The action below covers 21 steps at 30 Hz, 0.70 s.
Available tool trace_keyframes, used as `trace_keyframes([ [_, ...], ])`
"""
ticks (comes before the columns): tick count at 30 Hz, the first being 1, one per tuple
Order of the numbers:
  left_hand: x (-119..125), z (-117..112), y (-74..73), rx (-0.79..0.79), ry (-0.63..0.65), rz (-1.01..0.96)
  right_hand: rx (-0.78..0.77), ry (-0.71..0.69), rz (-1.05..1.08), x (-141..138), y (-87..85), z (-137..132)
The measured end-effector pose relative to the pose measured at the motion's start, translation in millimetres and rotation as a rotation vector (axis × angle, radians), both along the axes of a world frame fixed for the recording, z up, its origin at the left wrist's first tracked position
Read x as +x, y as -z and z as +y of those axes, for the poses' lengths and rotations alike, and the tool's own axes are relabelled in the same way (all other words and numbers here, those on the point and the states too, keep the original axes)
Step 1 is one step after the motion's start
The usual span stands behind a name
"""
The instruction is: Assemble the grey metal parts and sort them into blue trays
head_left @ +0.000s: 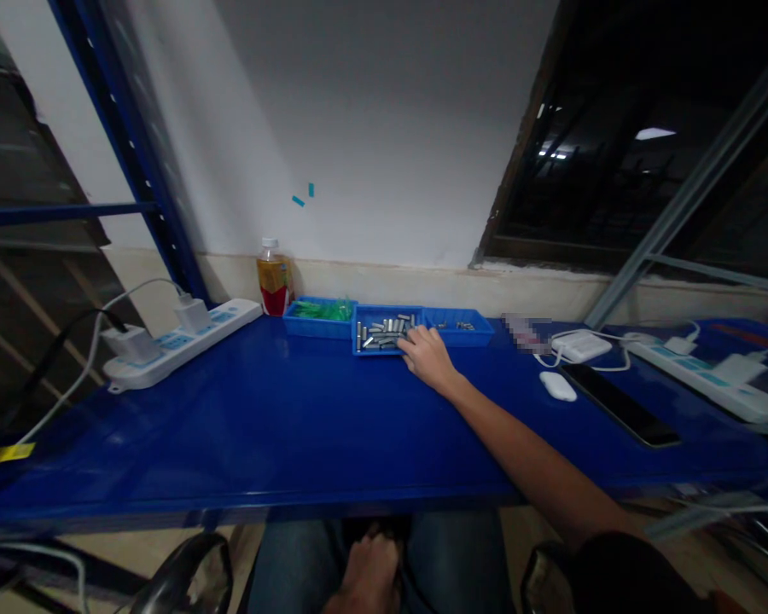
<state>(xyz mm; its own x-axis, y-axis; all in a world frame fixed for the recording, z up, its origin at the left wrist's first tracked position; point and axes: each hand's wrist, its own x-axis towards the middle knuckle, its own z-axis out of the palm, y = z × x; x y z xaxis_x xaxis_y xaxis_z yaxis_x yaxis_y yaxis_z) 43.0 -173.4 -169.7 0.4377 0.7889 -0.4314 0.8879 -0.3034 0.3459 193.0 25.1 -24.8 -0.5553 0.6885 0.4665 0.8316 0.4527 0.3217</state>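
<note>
My right hand (427, 354) reaches across the blue table (262, 426) to the middle blue tray (358, 328), which holds several small metal cylinders (384, 331). Its fingers curl down over the tray's near right corner; what they touch or hold is hidden. My left hand (364, 580) rests below the table edge on my lap, knuckles up, fingers out of sight. A left tray (320, 317) holds green parts. A right tray (457, 328) holds a few small metal pieces.
A drink bottle (274, 277) stands by the wall left of the trays. A white power strip (179, 341) with chargers lies at the left. At the right are a white mouse-like device (556, 385), a dark phone (620, 405), a white box (579, 345) and another power strip (704, 379).
</note>
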Motion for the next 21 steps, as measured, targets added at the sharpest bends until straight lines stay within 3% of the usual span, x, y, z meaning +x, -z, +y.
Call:
trace_keyframes([
  [1,0.2,-0.1,-14.6,-0.012,0.039,-0.002,-0.002,-0.002,0.001,-0.1,0.5,0.5],
  [3,-7.7,-2.8,-59.6,-0.06,0.15,0.017,-0.005,-0.006,0.009,0.1,1.4,1.5],
  [5,-26.0,-2.2,-118.9,-0.145,0.324,-0.193,-0.008,-0.016,0.016,0.8,2.2,2.3],
  [7,-47.6,12.8,-176.9,-0.33,0.484,-0.533,-0.013,-0.028,0.021,1.7,2.3,2.7],
  [8,-56.5,28.1,-199.8,-0.258,0.408,-0.718,-0.016,-0.034,0.024,2.0,2.1,3.0],
  [10,-66.3,73.8,-225.7,0.276,-0.041,-0.98,-0.03,-0.051,0.029,2.1,1.3,3.7],
  [11,-67.0,101.7,-228.3,0.548,-0.281,-1.025,-0.04,-0.057,0.035,1.8,0.9,4.3],
  [12,-65.7,130.5,-225.0,0.743,-0.429,-1.012,-0.05,-0.06,0.046,1.3,0.4,4.9],
  [13,-63.2,158.1,-217.5,0.844,-0.498,-0.965,-0.061,-0.06,0.061,0.6,0.0,5.5],
  [15,-57.7,202.6,-197.1,0.838,-0.446,-0.839,-0.083,-0.053,0.106,-0.6,-0.6,6.6],
  [17,-54.8,226.1,-179.2,0.781,-0.385,-0.78,-0.104,-0.049,0.167,-0.7,-1.1,7.3],
  [21,-54.0,221.5,-167.8,0.928,-0.416,-0.734,-0.186,-0.039,0.345,3.3,-1.0,11.5],
])
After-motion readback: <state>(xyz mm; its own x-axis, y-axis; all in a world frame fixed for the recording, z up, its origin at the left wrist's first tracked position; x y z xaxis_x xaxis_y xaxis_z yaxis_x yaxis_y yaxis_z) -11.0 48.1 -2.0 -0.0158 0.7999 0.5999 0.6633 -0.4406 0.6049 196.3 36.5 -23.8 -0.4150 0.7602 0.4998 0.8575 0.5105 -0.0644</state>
